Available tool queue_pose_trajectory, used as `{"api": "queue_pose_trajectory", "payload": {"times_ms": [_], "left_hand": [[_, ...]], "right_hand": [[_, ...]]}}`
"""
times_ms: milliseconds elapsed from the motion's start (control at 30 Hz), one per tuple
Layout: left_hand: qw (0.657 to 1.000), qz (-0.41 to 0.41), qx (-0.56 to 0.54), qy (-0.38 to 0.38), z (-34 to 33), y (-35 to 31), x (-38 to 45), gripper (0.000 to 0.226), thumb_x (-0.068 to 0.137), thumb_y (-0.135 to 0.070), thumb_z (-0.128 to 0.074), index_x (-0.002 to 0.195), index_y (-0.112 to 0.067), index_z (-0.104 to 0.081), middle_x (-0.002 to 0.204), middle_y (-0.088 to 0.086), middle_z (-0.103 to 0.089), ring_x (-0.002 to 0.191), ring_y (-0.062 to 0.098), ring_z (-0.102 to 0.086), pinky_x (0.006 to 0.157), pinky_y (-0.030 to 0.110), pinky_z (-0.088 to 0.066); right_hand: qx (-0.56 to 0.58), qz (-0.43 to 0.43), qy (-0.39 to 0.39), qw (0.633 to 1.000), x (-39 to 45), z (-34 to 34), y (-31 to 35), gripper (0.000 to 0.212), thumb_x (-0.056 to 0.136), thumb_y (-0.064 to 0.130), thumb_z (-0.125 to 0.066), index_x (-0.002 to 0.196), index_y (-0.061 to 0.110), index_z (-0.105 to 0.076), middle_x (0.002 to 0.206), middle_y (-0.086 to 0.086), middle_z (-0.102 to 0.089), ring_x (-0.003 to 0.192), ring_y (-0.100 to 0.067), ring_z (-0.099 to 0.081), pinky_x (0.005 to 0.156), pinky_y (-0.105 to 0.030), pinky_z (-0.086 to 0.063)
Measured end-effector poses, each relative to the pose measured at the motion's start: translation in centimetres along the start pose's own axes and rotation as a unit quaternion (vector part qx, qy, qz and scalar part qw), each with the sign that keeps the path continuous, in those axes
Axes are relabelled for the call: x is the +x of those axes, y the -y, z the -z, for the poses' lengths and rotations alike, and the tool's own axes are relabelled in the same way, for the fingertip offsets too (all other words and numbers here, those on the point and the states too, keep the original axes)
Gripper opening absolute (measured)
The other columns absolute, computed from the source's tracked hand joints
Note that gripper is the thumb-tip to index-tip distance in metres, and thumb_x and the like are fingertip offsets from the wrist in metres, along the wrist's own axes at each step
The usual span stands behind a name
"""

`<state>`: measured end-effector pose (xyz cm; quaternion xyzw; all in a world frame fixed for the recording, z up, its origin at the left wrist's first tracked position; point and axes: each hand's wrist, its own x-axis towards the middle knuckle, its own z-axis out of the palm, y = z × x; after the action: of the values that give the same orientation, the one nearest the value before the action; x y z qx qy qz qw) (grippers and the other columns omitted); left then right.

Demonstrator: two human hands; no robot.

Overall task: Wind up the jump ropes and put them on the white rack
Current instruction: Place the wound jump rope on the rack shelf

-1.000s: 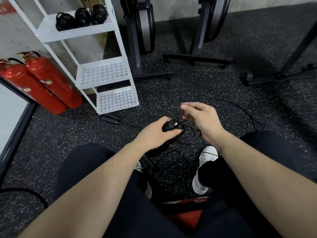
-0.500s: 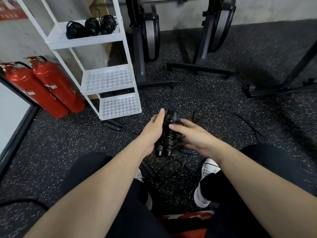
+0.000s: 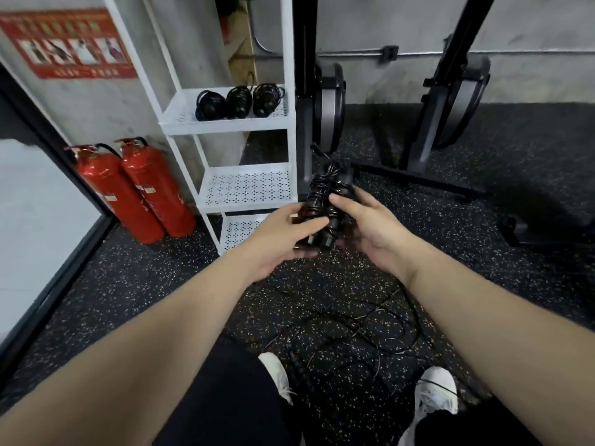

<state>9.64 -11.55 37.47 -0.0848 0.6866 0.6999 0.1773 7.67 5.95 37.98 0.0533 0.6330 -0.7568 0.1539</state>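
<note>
Head view: illegible red wall poster [image 3: 69,43]

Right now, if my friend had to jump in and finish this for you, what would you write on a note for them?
Left hand and right hand both hold the wound jump rope, in front of the white rack.
Three wound ropes already sit on the rack's top shelf in view; the two lower shelves show no ropes.
Loose rope lies tangled on the floor between the shoes.
Left to do: shelve this bundle, then wind up what is on the floor and rack it.
</note>
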Motion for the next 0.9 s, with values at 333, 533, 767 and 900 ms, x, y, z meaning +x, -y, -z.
{"api": "queue_pose_trajectory", "payload": {"times_ms": [333, 533, 767, 900], "left_hand": [[0.976, -0.109, -0.105, -0.155, 10.6, -7.9, 5.1, 0.038, 0.089, -0.005, -0.076, 0.123, -0.012, -0.063, 0.118, 0.008, -0.075, 0.100, 0.023, -0.076, 0.084, 0.037, -0.063], [0.930, -0.178, -0.134, -0.291, 18.9, -12.6, 11.3, 0.054, 0.092, -0.003, -0.074, 0.141, -0.007, -0.052, 0.126, 0.012, -0.066, 0.103, 0.025, -0.073, 0.078, 0.031, -0.064], [0.903, -0.165, -0.069, -0.390, 24.3, -14.5, 17.3, 0.049, 0.099, 0.000, -0.063, 0.142, -0.018, -0.046, 0.106, 0.000, -0.059, 0.082, 0.015, -0.063, 0.057, 0.016, -0.056], [0.895, -0.132, -0.038, -0.424, 25.5, -14.5, 19.6, 0.025, 0.099, -0.003, -0.059, 0.104, -0.023, -0.046, 0.086, -0.004, -0.050, 0.077, 0.019, -0.056, 0.079, 0.034, -0.060]], "right_hand": [[-0.093, 0.032, 0.028, 0.995, 11.2, -9.4, 5.5, 0.056, 0.097, 0.042, -0.065, 0.147, 0.039, -0.041, 0.116, 0.003, -0.072, 0.094, -0.021, -0.074, 0.080, -0.039, -0.063], [-0.105, 0.027, 0.027, 0.994, 16.1, -12.7, 6.1, 0.036, 0.102, 0.026, -0.057, 0.138, 0.029, -0.053, 0.107, -0.002, -0.072, 0.078, -0.017, -0.068, 0.067, -0.030, -0.058], [-0.122, 0.027, 0.025, 0.992, 19.3, -13.8, 3.7, 0.026, 0.101, 0.019, -0.055, 0.126, 0.027, -0.060, 0.098, -0.003, -0.069, 0.072, -0.016, -0.061, 0.060, -0.026, -0.052], [-0.127, 0.026, 0.019, 0.991, 20.3, -14.0, 3.1, 0.024, 0.102, 0.018, -0.054, 0.122, 0.027, -0.062, 0.096, -0.002, -0.068, 0.071, -0.014, -0.060, 0.062, -0.026, -0.051]]}}
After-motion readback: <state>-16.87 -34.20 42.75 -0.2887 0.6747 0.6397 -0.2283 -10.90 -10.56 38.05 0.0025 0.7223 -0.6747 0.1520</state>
